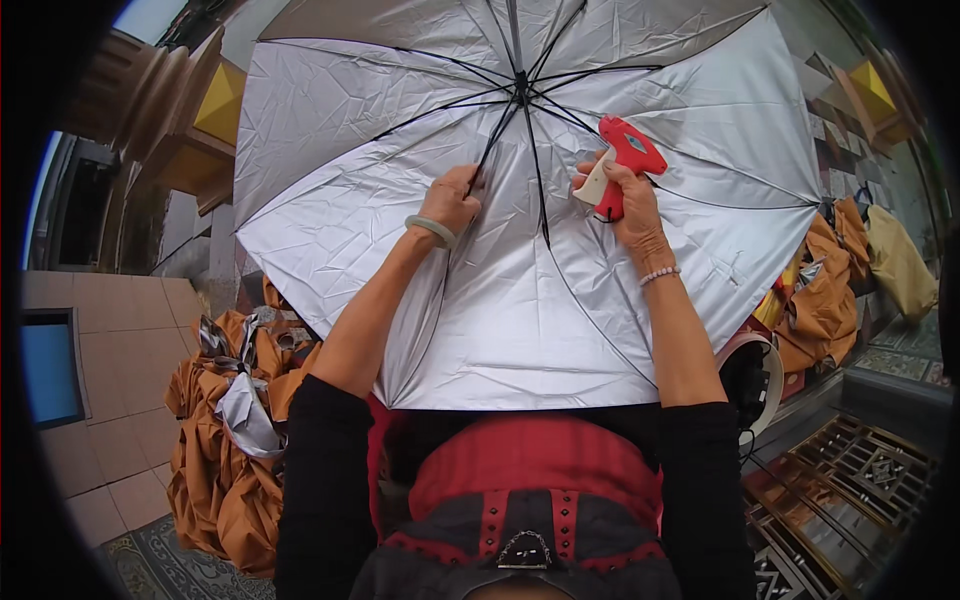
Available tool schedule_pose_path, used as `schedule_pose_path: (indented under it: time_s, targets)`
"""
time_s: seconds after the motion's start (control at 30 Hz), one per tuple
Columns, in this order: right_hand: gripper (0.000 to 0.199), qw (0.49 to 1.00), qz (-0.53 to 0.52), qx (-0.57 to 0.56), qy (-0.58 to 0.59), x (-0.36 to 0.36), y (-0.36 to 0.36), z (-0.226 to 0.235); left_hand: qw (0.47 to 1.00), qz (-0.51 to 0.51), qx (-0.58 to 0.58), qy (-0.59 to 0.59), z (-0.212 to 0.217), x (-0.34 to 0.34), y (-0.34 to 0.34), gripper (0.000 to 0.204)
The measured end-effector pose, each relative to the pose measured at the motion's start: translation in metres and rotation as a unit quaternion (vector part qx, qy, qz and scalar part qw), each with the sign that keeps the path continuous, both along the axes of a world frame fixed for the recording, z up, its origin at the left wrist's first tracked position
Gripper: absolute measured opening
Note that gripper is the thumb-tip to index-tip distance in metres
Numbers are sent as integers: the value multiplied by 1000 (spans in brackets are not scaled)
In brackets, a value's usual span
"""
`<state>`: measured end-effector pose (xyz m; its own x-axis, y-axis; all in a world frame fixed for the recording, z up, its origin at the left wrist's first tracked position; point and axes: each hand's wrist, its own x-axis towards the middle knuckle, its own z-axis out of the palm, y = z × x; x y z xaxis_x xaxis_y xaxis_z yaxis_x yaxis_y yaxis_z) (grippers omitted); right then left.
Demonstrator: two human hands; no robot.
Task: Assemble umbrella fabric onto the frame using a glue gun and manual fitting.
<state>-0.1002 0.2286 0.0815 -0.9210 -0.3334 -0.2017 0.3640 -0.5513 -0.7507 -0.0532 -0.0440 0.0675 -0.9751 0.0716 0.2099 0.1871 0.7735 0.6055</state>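
head: I see the left hand (452,200) pinching a black rib (492,145) of the open silver umbrella (520,300) held over the lap | right hand (625,195) clenched on red tagging gun (622,165), just right of centre | fastening step, I judge; next calls for steadying the gun's tip at the rib.

Hands working on the inside of an open silver umbrella (520,300)

The left hand (452,198) pinches a black rib (482,160); the right hand (625,195), just beside it, grips a red tagging gun (622,160) against the fabric.
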Motion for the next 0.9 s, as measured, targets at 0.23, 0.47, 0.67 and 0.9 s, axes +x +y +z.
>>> schedule_pose_path:
  time_s: [0.23, 0.47, 0.67, 0.9]
  targets:
    - [27, 990, 122, 10, -74, 34, -53, 14, 997, 0, -80, -3, 10, -11, -3, 18]
    - [24, 991, 25, 64, -114, 40, -95, -3, 994, 82, -77, -16, -17, -14, 19, 19]
    - [22, 989, -6, 70, -131, 46, -107, -4, 992, 113, -21, -44, -15, -6, 28, 21]
    - [21, 989, 8, 41, -144, 49, -109, -6, 993, 115, 6, 27, -17, -5, 24, 21]
